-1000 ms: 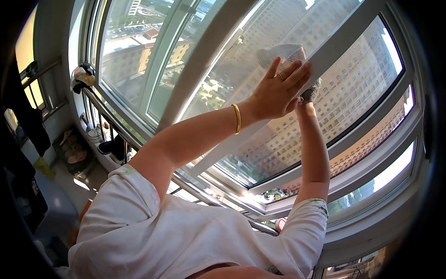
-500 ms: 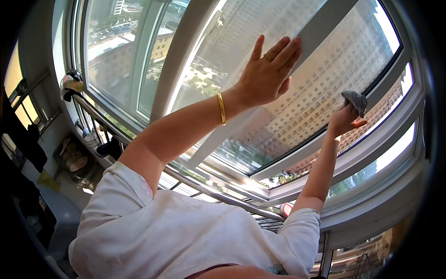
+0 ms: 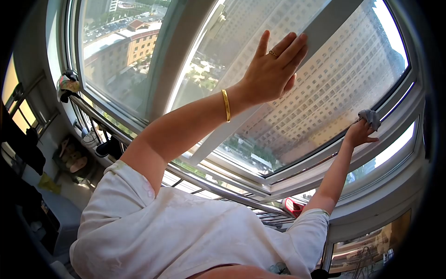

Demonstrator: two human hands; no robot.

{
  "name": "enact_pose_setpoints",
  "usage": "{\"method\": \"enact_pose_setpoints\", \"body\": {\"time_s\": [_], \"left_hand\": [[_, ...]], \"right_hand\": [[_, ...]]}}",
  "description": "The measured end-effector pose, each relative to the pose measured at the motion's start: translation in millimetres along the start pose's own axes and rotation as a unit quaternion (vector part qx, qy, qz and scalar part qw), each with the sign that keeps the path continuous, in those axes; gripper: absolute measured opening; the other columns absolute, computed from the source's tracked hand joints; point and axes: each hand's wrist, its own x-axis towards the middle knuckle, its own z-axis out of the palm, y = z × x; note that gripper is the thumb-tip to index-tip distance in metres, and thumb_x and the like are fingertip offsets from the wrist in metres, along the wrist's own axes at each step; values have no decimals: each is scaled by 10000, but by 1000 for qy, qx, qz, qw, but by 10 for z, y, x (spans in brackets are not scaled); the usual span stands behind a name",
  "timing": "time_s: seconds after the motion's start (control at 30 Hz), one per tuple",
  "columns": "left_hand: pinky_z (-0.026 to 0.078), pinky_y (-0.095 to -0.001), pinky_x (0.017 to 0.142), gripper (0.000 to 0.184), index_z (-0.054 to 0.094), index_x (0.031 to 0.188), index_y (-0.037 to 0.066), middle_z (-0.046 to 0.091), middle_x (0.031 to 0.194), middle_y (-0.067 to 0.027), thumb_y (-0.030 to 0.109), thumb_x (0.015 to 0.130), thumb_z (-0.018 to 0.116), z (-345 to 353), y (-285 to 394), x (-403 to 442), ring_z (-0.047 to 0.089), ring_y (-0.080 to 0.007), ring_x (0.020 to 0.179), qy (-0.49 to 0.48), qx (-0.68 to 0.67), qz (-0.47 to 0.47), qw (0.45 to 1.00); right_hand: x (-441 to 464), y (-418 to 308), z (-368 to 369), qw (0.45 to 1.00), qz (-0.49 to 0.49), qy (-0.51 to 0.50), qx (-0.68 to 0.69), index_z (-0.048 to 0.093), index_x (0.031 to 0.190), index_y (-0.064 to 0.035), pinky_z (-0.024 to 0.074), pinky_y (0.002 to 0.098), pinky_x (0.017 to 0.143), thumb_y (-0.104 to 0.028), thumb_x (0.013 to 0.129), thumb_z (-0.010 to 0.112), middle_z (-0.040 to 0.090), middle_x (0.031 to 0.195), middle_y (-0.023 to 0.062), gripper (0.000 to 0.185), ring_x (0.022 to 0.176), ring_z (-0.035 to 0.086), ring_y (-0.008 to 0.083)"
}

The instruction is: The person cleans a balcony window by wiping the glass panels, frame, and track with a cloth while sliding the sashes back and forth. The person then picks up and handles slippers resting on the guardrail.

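Note:
My left hand (image 3: 272, 69), with a ring and a gold bangle on the wrist, lies with fingers stretched over the grey upright frame (image 3: 331, 29) of a sliding window. It holds nothing. Farther right, my right hand (image 3: 357, 134) grips a crumpled grey cloth (image 3: 370, 118) at the sash's right-hand edge. Some of its fingers are hidden behind the cloth. Between my hands is a dusty glass pane (image 3: 306, 111), through which a tall building shows.
A metal railing (image 3: 209, 185) runs below the window in front of my body. A red and white object (image 3: 292, 207) sits by the railing near my right arm. Shoes (image 3: 74, 158) stand on a rack at the left. A patterned cloth item (image 3: 68, 83) hangs at the railing's left end.
The window sash has slid right, and its right edge now overlaps the neighbouring frame. My right hand has moved right and slightly down with the cloth. My left hand has shifted slightly right.

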Motion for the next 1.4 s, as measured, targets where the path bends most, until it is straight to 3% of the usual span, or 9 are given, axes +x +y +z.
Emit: {"method": "enact_pose_setpoints", "body": {"time_s": [0.27, 0.5, 0.7, 0.8, 0.83, 0.97, 1.0, 1.2, 1.4], "left_hand": [[97, -613, 1147, 581, 472, 1378, 41, 289, 1548, -88, 216, 834, 577, 67, 4, -12, 303, -225, 1420, 16, 9, 1, 1000], [99, -588, 1154, 615, 435, 1405, 28, 291, 1554, -95, 225, 840, 581, 94, 17, -4, 311, -240, 1422, 15, 13, 4, 1000], [94, -594, 1152, 599, 419, 1407, 6, 291, 1553, -128, 219, 859, 534, 115, 12, 8, 318, -261, 1422, 21, 17, 15, 1000], [77, -570, 1160, 624, 366, 1431, -24, 274, 1557, -159, 210, 875, 526, 82, 24, -4, 303, -279, 1431, 4, 25, 22, 999], [68, -557, 1164, 640, 340, 1443, -38, 266, 1559, -172, 206, 882, 525, 76, 19, 9, 295, -287, 1435, -3, 31, 23, 999], [75, -557, 1164, 647, 337, 1449, -26, 263, 1562, -162, 211, 880, 534, 65, 38, -4, 295, -281, 1435, 2, 26, 18, 999], [76, -557, 1164, 653, 335, 1451, -22, 263, 1563, -158, 211, 877, 540, 66, 52, 6, 295, -280, 1435, -3, 28, 10, 1000], [115, -630, 1132, 670, 410, 1435, 60, 291, 1560, -84, 203, 815, 620, 66, 171, -8, 290, -282, 1432, 6, 29, -44, 999], [84, -674, 1112, 704, 416, 1444, 110, 258, 1575, -23, 192, 789, 662, -1, 179, -19, 212, -275, 1461, -2, 42, -57, 998]], "right_hand": [[63, 652, 603, 982, -78, 85, 147, 659, 1104, -69, 523, 392, 840, -109, 928, 567, 646, 1133, 120, 203, 999, 631, 307], [762, 171, -18, 868, 74, 105, 480, 521, 1215, 37, 511, 473, 914, -229, 943, 584, 603, 1176, 269, 385, 1089, 609, 395], [2422, -301, -436, 711, 290, 142, 625, 652, 1067, 71, 520, 420, 891, -355, 881, 587, 640, 1131, 276, 469, 1012, 659, 353], [2707, -918, -680, 847, 171, 276, 422, 572, 1040, 39, 495, 479, 796, -258, 872, 517, 632, 984, 233, 345, 917, 648, 361], [2585, -1227, -974, 827, 119, 367, 409, 516, 1015, -12, 486, 473, 696, -42, 847, 539, 617, 945, 175, 172, 871, 641, 337], [1327, -1566, -1771, 751, -130, 374, 528, 566, 1208, -55, 464, 469, 830, -174, 831, 578, 577, 1218, 165, 396, 1024, 582, 395], [1008, -1735, -1601, 806, -183, 332, 455, 607, 1179, 33, 338, 488, 1053, -343, 895, 549, 508, 1326, 239, 474, 1312, 408, 378], [-1429, -1902, -1274, 720, -451, 169, 499, 607, 1265, -89, 202, 456, 1174, -205, 835, 602, 497, 1392, 65, 446, 1388, 341, 240], [-1201, -1706, -1163, 802, -371, 131, 449, 553, 1333, -148, 108, 535, 1173, -198, 856, 597, 441, 1451, 19, 481, 1431, 280, 238]]}}
